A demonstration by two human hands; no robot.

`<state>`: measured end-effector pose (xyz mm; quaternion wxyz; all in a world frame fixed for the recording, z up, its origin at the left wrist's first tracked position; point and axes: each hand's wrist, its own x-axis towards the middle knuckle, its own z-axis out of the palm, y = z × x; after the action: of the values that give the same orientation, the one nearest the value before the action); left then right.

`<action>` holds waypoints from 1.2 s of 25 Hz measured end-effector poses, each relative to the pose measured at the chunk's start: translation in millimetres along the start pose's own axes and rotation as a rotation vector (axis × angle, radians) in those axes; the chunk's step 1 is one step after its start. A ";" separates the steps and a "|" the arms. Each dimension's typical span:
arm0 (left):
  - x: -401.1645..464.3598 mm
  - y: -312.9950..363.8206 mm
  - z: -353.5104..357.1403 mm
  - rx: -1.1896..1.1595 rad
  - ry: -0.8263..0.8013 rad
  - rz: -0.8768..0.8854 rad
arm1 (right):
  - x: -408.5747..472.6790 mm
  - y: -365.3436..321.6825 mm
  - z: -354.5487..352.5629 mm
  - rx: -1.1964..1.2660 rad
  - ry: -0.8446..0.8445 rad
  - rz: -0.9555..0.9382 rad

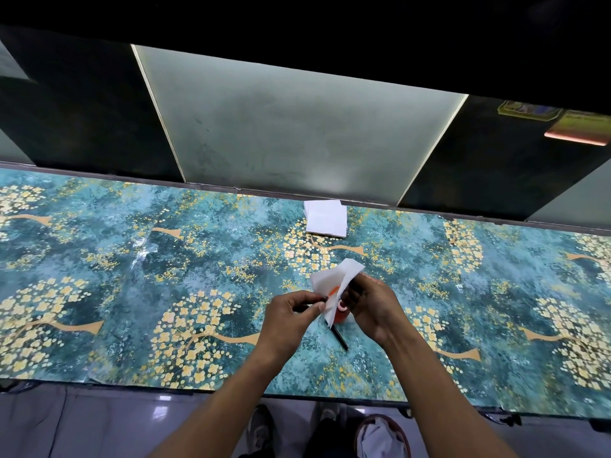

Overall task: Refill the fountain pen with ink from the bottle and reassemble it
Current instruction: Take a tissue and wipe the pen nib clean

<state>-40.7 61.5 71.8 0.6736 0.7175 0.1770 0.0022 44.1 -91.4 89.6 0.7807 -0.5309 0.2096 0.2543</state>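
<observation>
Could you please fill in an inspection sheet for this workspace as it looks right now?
Surface: table covered in a teal sheet with gold flower print.
Job's things: pen section and orange-stained tissue in hand; red ink bottle below, partly hidden; black pen part lying on the table.
Clutter: stack of white tissues near the far edge.
Grippers: left hand pinches the pen section; right hand holds the tissue.
Cables: nothing seen.
Surroundings: dark and frosted panels behind the table.

Shop: long patterned counter [115, 259], frosted glass panels [281, 127].
</observation>
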 end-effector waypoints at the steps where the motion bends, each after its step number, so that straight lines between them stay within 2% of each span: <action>1: -0.5 -0.7 0.5 -0.002 0.004 -0.003 | 4.8 -0.9 -3.1 0.034 0.012 -0.006; 6: -1.5 -4.5 -0.8 -0.022 0.048 -0.067 | 38.3 -23.6 -27.7 0.285 0.019 -0.040; 12: 3.4 -6.0 11.9 0.015 0.121 -0.111 | 87.3 -41.0 -57.4 0.256 0.014 0.051; 17: 12.2 -8.1 25.0 0.052 0.172 -0.123 | 133.2 -50.2 -73.7 0.025 0.094 0.096; 23: 18.7 -11.0 37.6 0.026 0.243 -0.173 | 173.2 -48.8 -92.8 -0.373 0.177 -0.034; 26: 19.8 -12.3 41.8 -0.007 0.252 -0.209 | 189.5 -42.7 -113.7 -0.598 0.271 -0.050; 30: 18.5 -12.4 42.0 -0.021 0.240 -0.226 | 177.3 -46.7 -119.3 -0.818 0.374 -0.120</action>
<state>-16.3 26.1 51.6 0.6510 0.6805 0.3360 0.0139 205.0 -186.4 -24.1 0.4690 -0.8436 0.1982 0.1705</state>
